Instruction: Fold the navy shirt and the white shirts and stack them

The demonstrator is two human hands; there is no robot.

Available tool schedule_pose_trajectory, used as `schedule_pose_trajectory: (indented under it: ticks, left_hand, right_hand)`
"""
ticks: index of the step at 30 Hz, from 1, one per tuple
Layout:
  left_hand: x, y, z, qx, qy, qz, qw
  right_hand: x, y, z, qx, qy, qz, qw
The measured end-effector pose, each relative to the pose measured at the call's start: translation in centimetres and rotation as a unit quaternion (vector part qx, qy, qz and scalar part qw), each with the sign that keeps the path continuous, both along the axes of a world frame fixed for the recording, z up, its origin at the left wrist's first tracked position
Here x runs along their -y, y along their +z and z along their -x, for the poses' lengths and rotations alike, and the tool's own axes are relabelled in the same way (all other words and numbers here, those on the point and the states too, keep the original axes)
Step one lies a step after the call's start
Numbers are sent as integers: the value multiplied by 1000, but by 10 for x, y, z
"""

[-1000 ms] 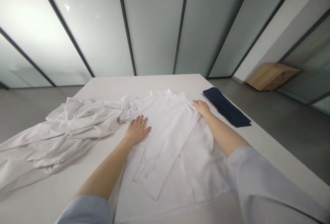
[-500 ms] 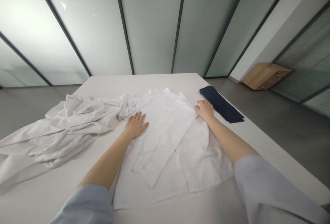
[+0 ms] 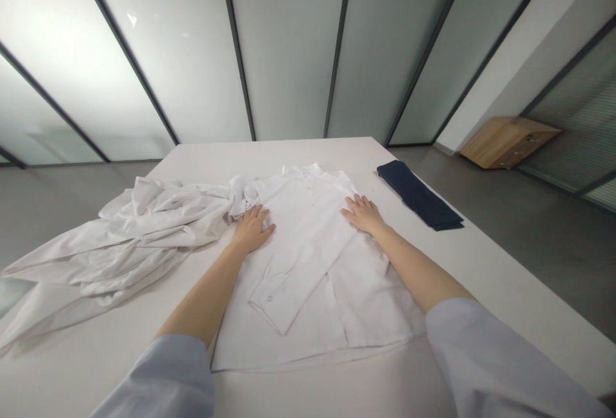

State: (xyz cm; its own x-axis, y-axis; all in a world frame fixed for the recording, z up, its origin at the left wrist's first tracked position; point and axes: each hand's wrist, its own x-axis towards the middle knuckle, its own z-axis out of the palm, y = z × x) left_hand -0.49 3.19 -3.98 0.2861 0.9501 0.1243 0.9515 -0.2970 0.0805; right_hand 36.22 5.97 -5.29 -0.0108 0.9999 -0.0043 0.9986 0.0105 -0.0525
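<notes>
A white button-up shirt (image 3: 308, 264) lies flat on the table, collar at the far end and hem toward me. One of its sleeves is laid slantwise across the front, its buttoned cuff near the lower left of the shirt. My left hand (image 3: 253, 228) rests on the shirt's left edge with fingers spread. Across from it, my right hand (image 3: 364, 214) lies flat on the shirt's right side below the shoulder, fingers apart. Just beyond the left hand, a heap of crumpled white cloth (image 3: 154, 232) touches or nearly touches the shirt.
A folded dark navy cloth (image 3: 418, 196) lies along the right edge of the white table (image 3: 269, 151). The white heap hangs over the table's left edge. Frosted glass panels (image 3: 289, 52) stand behind, and a wooden cabinet (image 3: 505, 142) is on the floor at right.
My right hand has moved left from the shirt's right edge onto its upper side, and its fingers have flattened and spread. The left hand stays nearly in place. The view has shifted slightly.
</notes>
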Motion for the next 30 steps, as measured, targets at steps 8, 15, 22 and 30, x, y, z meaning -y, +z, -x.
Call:
schedule_pose_trajectory:
  ticks: [8, 15, 22, 30]
  left_hand:
    - [-6, -5, 4, 21, 50, 21, 998]
    - [-4, -3, 5, 5, 64, 52, 997]
    - [1, 6, -3, 43, -31, -34, 998]
    - [6, -4, -13, -26, -42, 38, 998]
  right_hand:
    - [5, -1, -5, 5, 25, -13, 1000]
    - [11, -2, -12, 31, 49, -43, 997]
    - [23, 12, 10, 17, 118, -105, 987]
    - [22, 6, 32, 2, 25, 6, 1000]
